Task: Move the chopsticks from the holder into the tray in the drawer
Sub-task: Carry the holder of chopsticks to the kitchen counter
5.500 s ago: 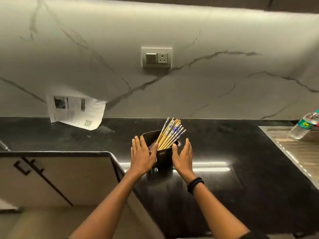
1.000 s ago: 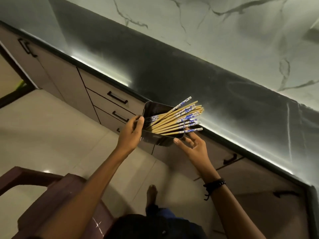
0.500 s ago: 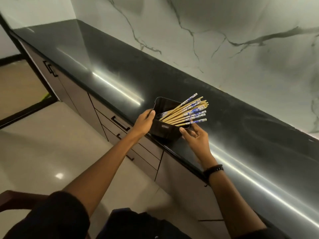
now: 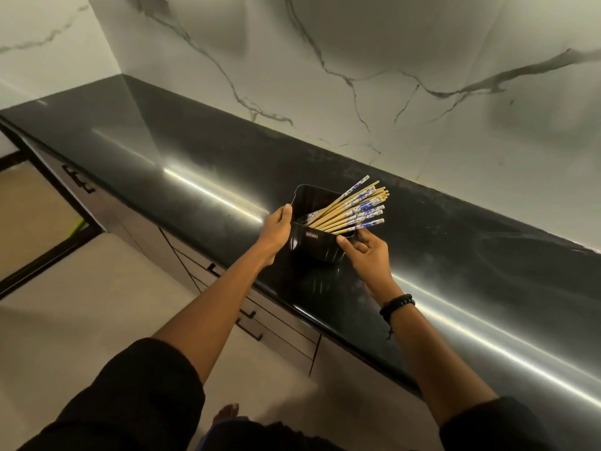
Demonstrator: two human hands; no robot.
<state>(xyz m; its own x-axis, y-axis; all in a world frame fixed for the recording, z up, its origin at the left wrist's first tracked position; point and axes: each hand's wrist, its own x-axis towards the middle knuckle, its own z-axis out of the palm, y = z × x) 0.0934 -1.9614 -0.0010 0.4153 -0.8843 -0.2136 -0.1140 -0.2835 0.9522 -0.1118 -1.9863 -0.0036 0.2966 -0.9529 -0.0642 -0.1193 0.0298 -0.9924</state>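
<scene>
Left hand point(image 4: 274, 231), right hand point(image 4: 369, 255) beside holder point(image 4: 317, 250)

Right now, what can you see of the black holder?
The holder is a glossy black, rounded-rectangular tub, plastic by its look, with a small label on its near wall. It stands near the front edge of the countertop. The chopsticks lean over its right rim. The left hand grips its left wall; the thumb of the right hand touches its near right corner.
</scene>
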